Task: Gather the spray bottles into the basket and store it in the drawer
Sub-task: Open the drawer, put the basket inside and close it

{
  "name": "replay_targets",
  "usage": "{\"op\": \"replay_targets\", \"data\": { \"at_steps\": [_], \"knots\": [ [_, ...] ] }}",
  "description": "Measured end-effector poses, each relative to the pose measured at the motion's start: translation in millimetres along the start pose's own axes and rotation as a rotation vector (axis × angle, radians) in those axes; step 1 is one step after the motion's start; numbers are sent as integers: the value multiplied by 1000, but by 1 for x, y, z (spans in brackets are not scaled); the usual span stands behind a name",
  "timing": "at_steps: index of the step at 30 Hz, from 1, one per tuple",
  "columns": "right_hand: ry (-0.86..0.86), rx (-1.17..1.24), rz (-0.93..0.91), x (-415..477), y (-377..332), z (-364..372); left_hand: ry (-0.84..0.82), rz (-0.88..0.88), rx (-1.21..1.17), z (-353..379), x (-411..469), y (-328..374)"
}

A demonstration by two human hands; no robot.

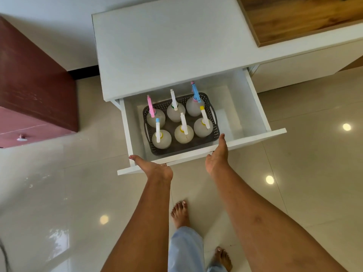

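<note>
Both hands — left (157,168), right (217,156) — arms outstretched, thumbs up.

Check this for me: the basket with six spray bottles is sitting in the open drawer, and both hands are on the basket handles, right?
Not quite. The head view shows the left hand and right hand on the drawer front edge, not on the basket handles. The basket does hold six spray bottles and sits in the open drawer.
</note>
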State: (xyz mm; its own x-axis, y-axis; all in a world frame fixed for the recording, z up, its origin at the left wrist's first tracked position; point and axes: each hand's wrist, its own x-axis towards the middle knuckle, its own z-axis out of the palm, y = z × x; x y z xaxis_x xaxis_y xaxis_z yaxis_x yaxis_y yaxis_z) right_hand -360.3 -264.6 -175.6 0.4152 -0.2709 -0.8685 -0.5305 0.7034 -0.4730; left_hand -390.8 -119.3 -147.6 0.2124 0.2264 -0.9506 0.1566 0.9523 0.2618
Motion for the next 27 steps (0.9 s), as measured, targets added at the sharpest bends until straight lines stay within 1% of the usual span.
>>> {"op": "replay_targets", "data": {
  "at_steps": [5, 11, 16, 20, 23, 27],
  "knots": [
    [-11, 48, -27, 10, -12, 35, 3, -22, 41, 34, 9, 20],
    [2, 44, -47, 23, -25, 80, -99, -112, 36, 67, 27, 47],
    [-2, 14, -51, 34, -34, 112, -133, -109, 54, 97, 35, 62],
    [-26, -13, -28, 44, -48, 135, -160, -90, 7, 119, 39, 71],
    [-44, -2, -27, 50, -57, 152, -166, -67, 105, 134, 43, 77],
    [-88, 22, -40, 58, -67, 171, -207, -28, 96, 153, 49, 82]
  ]
}}
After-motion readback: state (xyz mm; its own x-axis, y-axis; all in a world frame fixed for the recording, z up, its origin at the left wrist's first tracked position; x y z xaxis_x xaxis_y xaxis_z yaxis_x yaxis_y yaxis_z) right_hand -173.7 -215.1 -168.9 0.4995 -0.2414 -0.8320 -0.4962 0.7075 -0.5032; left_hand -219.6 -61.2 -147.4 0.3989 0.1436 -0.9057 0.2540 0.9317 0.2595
